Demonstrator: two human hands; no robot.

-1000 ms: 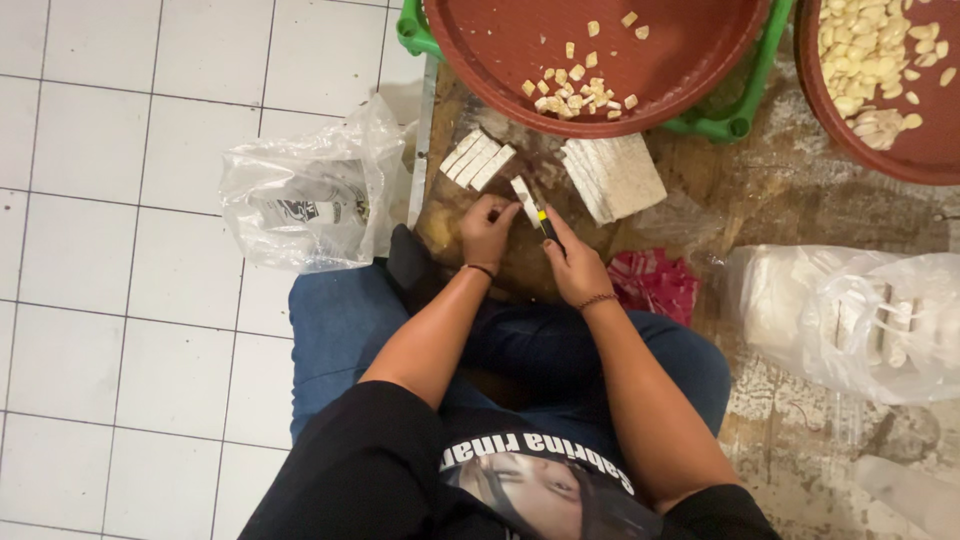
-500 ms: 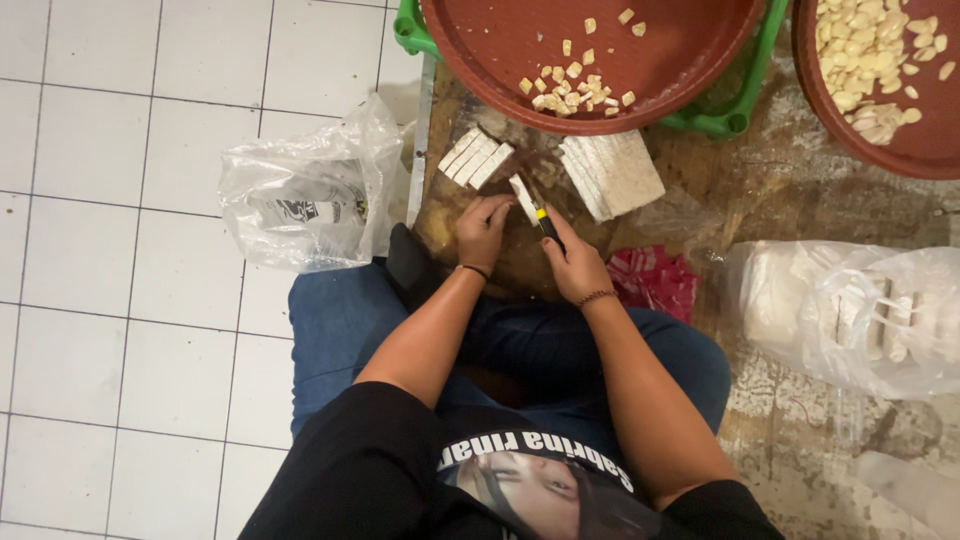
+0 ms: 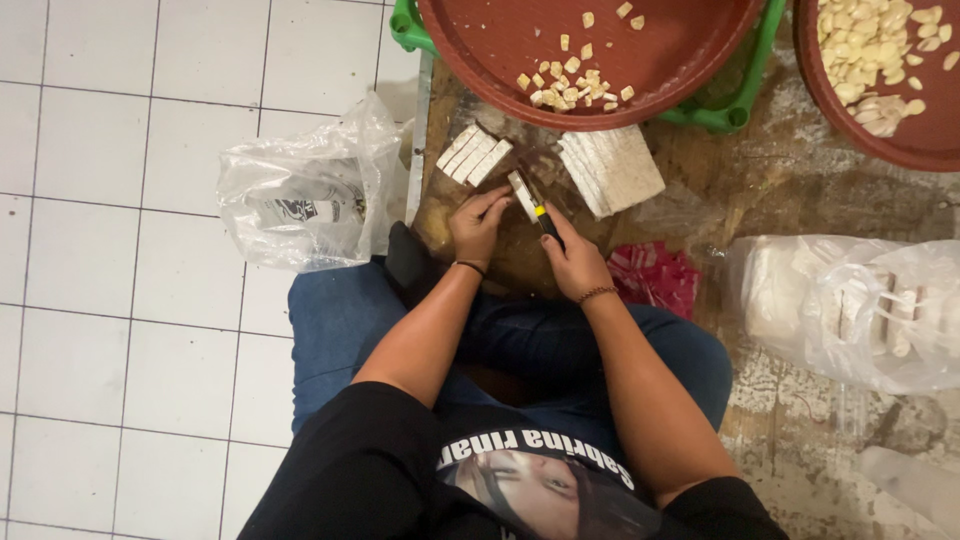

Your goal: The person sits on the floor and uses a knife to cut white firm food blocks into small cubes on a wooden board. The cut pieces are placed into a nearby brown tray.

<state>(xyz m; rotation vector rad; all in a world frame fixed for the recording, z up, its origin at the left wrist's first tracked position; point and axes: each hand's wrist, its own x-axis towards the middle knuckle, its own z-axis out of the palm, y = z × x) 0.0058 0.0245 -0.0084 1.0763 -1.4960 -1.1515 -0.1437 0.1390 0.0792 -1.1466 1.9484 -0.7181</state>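
Note:
I sit cross-legged on the floor at a wooden cutting board (image 3: 700,190). My right hand (image 3: 575,260) grips a knife (image 3: 530,200) with a dark handle, its blade angled up and to the left. My left hand (image 3: 478,225) rests on the board just left of the blade, fingers curled over a small pale piece I can barely see. Pale slices (image 3: 473,155) lie above my left hand. A larger sliced pale block (image 3: 612,170) lies to the right of the knife.
A big red tray (image 3: 500,60) with small pale cubes sits on a green crate (image 3: 405,25) past the board. A second red tray (image 3: 900,140) of cubes is top right. Clear plastic bags lie left (image 3: 310,195) and right (image 3: 850,300). A red wrapper (image 3: 655,275) is by my right wrist.
Both hands have stayed at the same spot on the board. The knife has shifted only slightly.

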